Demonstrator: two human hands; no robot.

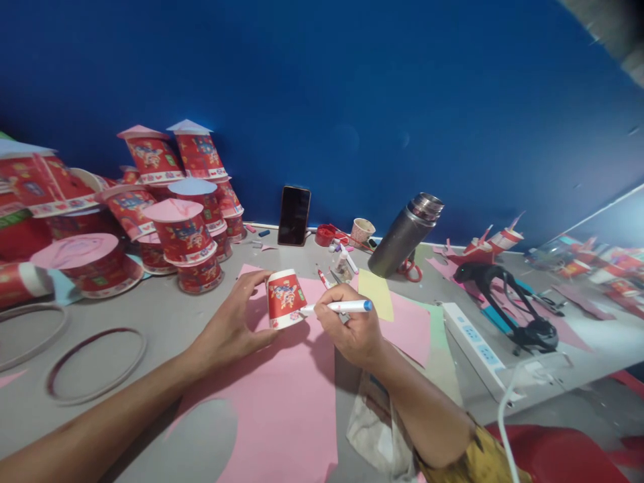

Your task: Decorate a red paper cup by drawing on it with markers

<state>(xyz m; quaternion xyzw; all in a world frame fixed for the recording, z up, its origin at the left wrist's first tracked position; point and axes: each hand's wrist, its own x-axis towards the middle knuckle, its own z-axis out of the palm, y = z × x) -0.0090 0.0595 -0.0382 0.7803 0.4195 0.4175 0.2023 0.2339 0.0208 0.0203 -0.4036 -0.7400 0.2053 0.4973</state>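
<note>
A red paper cup with a printed figure and a white patterned band is held upside down, slightly tilted, over the pink paper. My left hand grips it from the left, thumb low and fingers behind the top. In my right hand is a white marker pen with a blue end on the right. The pen's tip meets or nearly meets the cup's white band at the lower right; exact contact is hard to make out. A large round hole is cut in the pink paper near the front.
Stacked red paper cups with paper tops stand at left, near cardboard rings. A phone leans on the blue wall. A dark thermos tilts behind my right hand. A power strip and black headband-like frame lie right.
</note>
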